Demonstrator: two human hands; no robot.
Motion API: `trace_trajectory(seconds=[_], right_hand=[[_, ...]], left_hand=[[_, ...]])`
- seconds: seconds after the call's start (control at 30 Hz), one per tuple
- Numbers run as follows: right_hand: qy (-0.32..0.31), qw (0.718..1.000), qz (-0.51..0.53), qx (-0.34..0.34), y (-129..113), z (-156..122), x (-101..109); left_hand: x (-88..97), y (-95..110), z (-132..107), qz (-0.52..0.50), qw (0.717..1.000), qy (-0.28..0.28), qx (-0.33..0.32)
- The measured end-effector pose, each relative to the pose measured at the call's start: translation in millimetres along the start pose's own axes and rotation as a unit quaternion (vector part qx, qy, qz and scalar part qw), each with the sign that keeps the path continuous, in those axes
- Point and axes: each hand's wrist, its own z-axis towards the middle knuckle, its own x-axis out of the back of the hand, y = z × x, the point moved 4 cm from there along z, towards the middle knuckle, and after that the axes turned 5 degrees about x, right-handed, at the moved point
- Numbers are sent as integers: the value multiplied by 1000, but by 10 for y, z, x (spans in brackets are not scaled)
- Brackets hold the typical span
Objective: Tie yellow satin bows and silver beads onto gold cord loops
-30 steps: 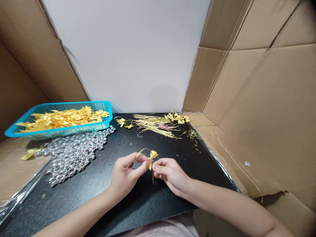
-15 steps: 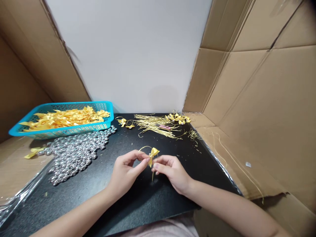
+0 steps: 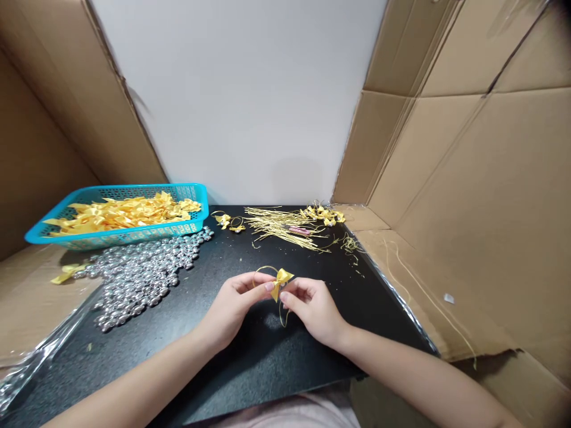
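Observation:
Above the black tabletop, a yellow ribbon bow (image 3: 281, 279) sits on a thin gold cord (image 3: 266, 267) bent into a loop. My left hand (image 3: 243, 300) pinches the bow's left side between thumb and fingertips. From the right, my right hand (image 3: 311, 306) has its thumb and fingers closed on the cord just beside the bow. A loose end of cord curves down below the bow between the two hands. The fingertips of my right hand partly cover the cord there.
A turquoise basket (image 3: 129, 233) of yellow bows stands back left. Silver beads (image 3: 143, 276) spread before it. Gold cords (image 3: 279, 226), a pink-handled tool (image 3: 300, 230) and finished looped bows (image 3: 328, 214) lie at the back. Cord scraps (image 3: 350, 242) lie right. Cardboard walls (image 3: 482, 178) flank the table.
The bow has turned slightly and shifted a little right. The loose cord end, hanging straight before, now bows out in a curve below it. Both hands keep their hold.

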Motion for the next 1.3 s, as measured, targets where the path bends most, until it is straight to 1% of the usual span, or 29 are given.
trace_trajectory(seconds=[0.1,0.23,0.37,0.47,0.53,0.67,0.77,0.83,0.87,0.93,0.97,1.0,1.03,1.13,1.23,1.3], right_hand=[[-2,1000,-5,7,16,-1,-6],[-2,1000,-23,15,12,-14,-3],[-8,996,-82,45,-24,-30,8],[-2,989,-132,74,-55,-30,21],[1,985,-151,82,-57,-24,22],[3,984,-154,89,-39,-10,6],[2,985,-148,91,-57,-1,9],[19,975,-180,130,-131,-2,41],[46,963,-210,165,-189,-10,72],[117,924,-274,242,-310,-42,136],[142,903,-300,274,-356,-60,153],[151,887,-320,297,-383,-72,156],[145,878,-334,310,-390,-74,146],[98,876,-356,310,-336,-51,86],[82,881,-364,290,-263,-17,56],[75,886,-358,286,-238,2,51]], left_hand=[[-5,-23,14,-24,999,-14,23],[-2,-38,26,-27,999,-17,33],[13,-35,32,-25,999,-6,37],[36,-48,38,-27,998,5,48],[44,-70,43,-30,998,6,56],[32,-126,53,-30,997,-5,77],[29,-133,60,-20,997,-2,77],[43,-109,66,-8,998,13,66],[56,-91,68,0,998,26,60],[86,-51,66,22,997,59,43],[98,-33,62,36,996,73,34],[105,-18,55,53,995,82,25],[106,-7,46,73,993,86,15],[88,4,11,146,986,82,-26],[62,-2,-21,211,973,72,-66],[46,-3,-30,230,968,68,-79]])
